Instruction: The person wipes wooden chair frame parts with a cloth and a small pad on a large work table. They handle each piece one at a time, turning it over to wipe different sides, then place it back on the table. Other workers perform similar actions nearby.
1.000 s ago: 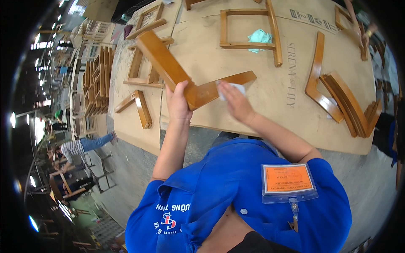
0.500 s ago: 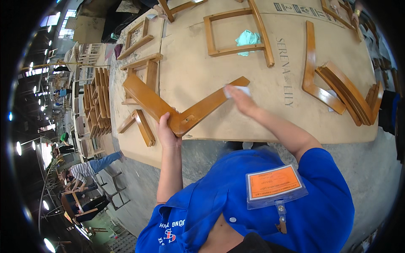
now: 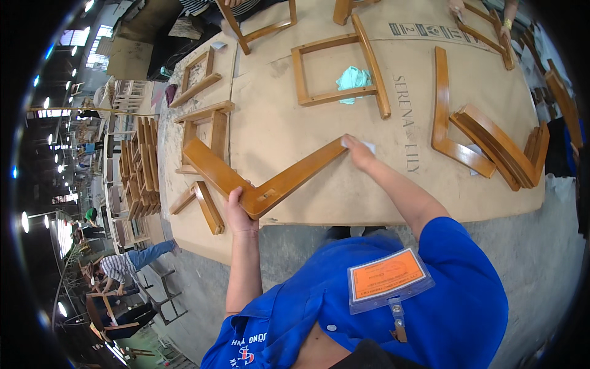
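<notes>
My left hand [image 3: 238, 212] is closed around the corner of an angled, varnished brown wooden furniture part [image 3: 295, 175]. The part forms a wide V above the cardboard-covered table, with a slot near its corner. At the tip of its right arm, my right hand [image 3: 359, 152] pinches a small white sheet [image 3: 367, 147] against the wood. Whether that sheet is paper, cloth or an abrasive I cannot tell. Part of the tip is hidden by my fingers.
Brown cardboard [image 3: 295, 74] covers the table. A wooden frame [image 3: 298, 77] lies ahead with a mint-green cloth [image 3: 353, 83]. More angled parts [image 3: 491, 144] are grouped at right; small frames [image 3: 212, 132] lie left. Other people's hands [image 3: 505, 34] hold wood at the far edge.
My right hand has slid along the part's right arm to its tip, with the white sheet. My left hand keeps its grip at the corner. The whole view has shifted slightly.
</notes>
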A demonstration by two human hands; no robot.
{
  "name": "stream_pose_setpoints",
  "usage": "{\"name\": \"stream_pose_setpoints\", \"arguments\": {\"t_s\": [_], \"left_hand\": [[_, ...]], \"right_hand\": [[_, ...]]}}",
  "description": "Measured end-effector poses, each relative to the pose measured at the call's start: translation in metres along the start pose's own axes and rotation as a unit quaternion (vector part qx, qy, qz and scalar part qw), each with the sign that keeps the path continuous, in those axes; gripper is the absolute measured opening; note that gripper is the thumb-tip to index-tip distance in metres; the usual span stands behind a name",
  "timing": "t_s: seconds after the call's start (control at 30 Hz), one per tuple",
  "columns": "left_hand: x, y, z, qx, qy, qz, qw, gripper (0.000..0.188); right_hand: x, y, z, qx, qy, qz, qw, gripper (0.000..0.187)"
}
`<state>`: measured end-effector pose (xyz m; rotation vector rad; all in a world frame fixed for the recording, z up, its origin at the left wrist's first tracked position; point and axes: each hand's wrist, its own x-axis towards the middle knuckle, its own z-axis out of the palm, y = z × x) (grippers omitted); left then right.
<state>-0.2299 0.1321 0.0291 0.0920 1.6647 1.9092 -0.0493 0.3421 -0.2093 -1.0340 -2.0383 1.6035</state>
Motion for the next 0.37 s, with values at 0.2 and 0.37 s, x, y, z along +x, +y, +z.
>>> {"name": "stream_pose_setpoints", "arguments": {"t_s": [0.2,0.37], "left_hand": [[-0.003,0.002,0.01,-0.009,-0.045,0.018,0.999,0.032],[0.002,0.006,0.021,0.008,-0.049,0.016,0.999,0.034]], "right_hand": [[-0.027,-0.049,0.036,-0.001,-0.011,-0.086,0.996,0.037],[-0.043,-0.07,0.033,-0.1,-0.002,-0.271,0.957,0.04]]}}
